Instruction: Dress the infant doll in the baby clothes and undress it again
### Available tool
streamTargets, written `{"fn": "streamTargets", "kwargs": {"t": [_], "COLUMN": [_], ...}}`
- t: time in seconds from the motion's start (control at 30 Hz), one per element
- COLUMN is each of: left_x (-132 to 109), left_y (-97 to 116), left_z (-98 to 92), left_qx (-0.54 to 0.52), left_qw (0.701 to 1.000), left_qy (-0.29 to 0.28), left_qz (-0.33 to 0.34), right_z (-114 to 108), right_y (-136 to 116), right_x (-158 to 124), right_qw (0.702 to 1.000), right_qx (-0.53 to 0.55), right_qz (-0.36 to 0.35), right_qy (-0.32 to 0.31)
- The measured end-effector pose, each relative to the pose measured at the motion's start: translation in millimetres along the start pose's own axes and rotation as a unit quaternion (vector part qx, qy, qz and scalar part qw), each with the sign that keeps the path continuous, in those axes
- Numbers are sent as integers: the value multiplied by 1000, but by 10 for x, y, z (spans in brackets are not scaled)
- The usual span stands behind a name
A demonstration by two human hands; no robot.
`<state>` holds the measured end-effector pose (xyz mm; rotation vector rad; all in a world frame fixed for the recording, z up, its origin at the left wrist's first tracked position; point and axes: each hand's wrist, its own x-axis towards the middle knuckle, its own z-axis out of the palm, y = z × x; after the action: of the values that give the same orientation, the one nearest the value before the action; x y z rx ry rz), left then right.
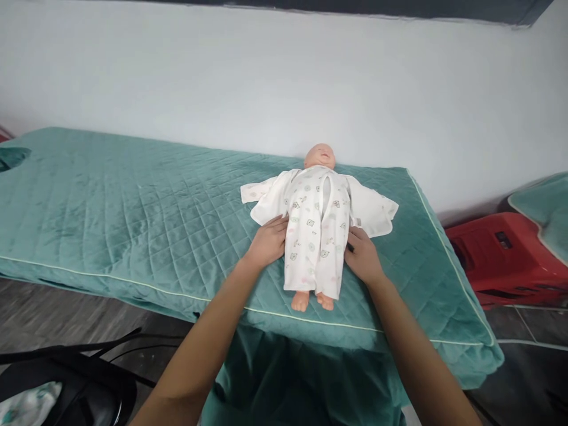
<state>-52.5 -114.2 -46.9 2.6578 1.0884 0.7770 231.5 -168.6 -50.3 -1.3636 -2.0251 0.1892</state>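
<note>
A baby doll (320, 155) lies on its back on a green quilted bed cover, its bare feet (300, 300) toward me. White printed baby clothes (310, 236) cover its body and legs. At the top, plain white flaps (373, 207) are spread out to both sides, and a printed sleeve (255, 191) reaches left. My left hand (268, 241) rests on the bed with its fingers stretched against the left edge of the clothes at hip height. Opposite, my right hand (364, 257) touches the right edge, thumb and fingers apart, fingertips partly hidden.
The bed cover (177, 219) runs far to the left, with a face hole (13, 158) at that end. A white wall (222, 83) stands behind it. Red plastic stools (510, 254) are at the right. A black bag (66, 384) is at lower left.
</note>
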Motion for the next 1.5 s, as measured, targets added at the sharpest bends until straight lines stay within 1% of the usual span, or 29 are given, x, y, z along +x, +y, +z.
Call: {"fn": "streamTargets", "kwargs": {"t": [0.1, 0.23, 0.3, 0.37, 0.43, 0.5, 0.57, 0.6, 0.7, 0.77, 0.83, 0.9, 0.97, 1.03, 1.13, 1.2, 1.27, 1.4, 1.5], "left_x": [-126, -167, -159, -120, -15, 186, 481, 652, 1159, 1405, 1533, 1556, 1519, 1470, 1428, 1424, 1431, 1453, 1454], "left_y": [32, 36, 9, -40, -109, -198, -304, -362, -536, -635, -715, -775, -819, -848, -868, -873, -876, -873, -866], "left_z": [-45, -41, -32, -38, -65, -104, -138, -148, -144, -115, -79, -54, -56, -88, -161, -202, -224, -224, -222], "left_qx": [5, -14, -44, -76, -93, -91, -82, -81, -101, -124, -151, -170, -181, -196, -222, -236, -245, -226, -205], "left_qw": [1000, 1000, 998, 991, 976, 962, 955, 954, 960, 963, 961, 957, 957, 960, 960, 958, 956, 960, 965], "left_qy": [1, -7, 24, 85, 151, 200, 223, 222, 192, 155, 120, 98, 80, 61, 26, -1, -21, -36, -48], "left_qz": [-11, -17, -34, -75, -126, -163, -180, -182, -180, -183, -197, -215, -212, -192, -169, -160, -158, -164, -156], "right_z": [-12, -56, -77, -97, -127, -177, -237, -262, -269, -189, -53, 95, 202, 236, 190, 151, 129, 88, 8], "right_y": [-10, -51, -72, -79, -68, -42, -9, 10, 95, 186, 304, 426, 530, 598, 640, 642, 640, 665, 703], "right_x": [-6, -54, -90, -109, -80, 31, 247, 394, 946, 1324, 1623, 1798, 1852, 1833, 1783, 1774, 1780, 1792, 1782], "right_qw": [1000, 1000, 999, 998, 996, 992, 988, 986, 974, 967, 967, 968, 968, 971, 969, 961, 959, 962, 964], "right_qx": [-17, 5, 23, 52, 87, 106, 103, 100, 115, 132, 144, 155, 159, 150, 157, 178, 186, 184, 188], "right_qz": [-8, -21, -20, -6, 21, 51, 78, 91, 125, 137, 141, 144, 147, 143, 163, 194, 208, 203, 186], "right_qy": [-15, -22, -29, -19, 7, 44, 81, 100, 151, 167, 156, 138, 128, 119, 101, 78, 52, 6, -38]}}
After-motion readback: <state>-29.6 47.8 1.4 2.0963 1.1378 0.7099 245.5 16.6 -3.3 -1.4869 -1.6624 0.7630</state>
